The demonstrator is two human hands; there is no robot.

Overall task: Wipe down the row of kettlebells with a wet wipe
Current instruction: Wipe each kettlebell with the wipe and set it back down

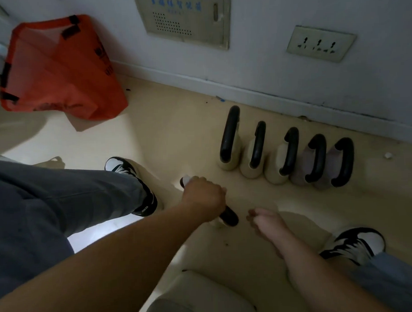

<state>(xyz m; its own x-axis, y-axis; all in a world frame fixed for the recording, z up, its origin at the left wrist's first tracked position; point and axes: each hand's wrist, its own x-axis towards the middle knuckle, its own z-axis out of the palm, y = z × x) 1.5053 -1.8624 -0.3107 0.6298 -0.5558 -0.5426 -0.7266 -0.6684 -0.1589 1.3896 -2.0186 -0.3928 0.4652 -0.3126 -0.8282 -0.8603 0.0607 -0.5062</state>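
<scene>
From the head view, a row of kettlebells (284, 153) is seen standing on the floor (176, 124) near the foot of the wall (290, 66). There are five, side by side and touching or nearly so, each with a black handle; the three on the left have cream bodies and the two on the right greyish-mauve ones. A sixth kettlebell (229, 216) is seen apart from the row, nearer the person and between the two shoes. Its black handle is gripped by the left hand (203, 198), the fingers being wrapped round it from above so that only the two ends of the handle show. A small white patch is seen at the far end of that handle, just beside the knuckles; whether it is the wet wipe cannot be told. The right hand (267, 222) is held just beside the near end of the handle, blurred, its fingers loosely bent with nothing seen in them. A black-and-white shoe (131, 181) is seen left of the hands and another (357, 244) to the right. An orange bag (57, 67) is leaned against the wall at the upper left, well apart from the row. A metal panel (183, 16) and a socket plate (320, 44) are set in the wall above.
</scene>
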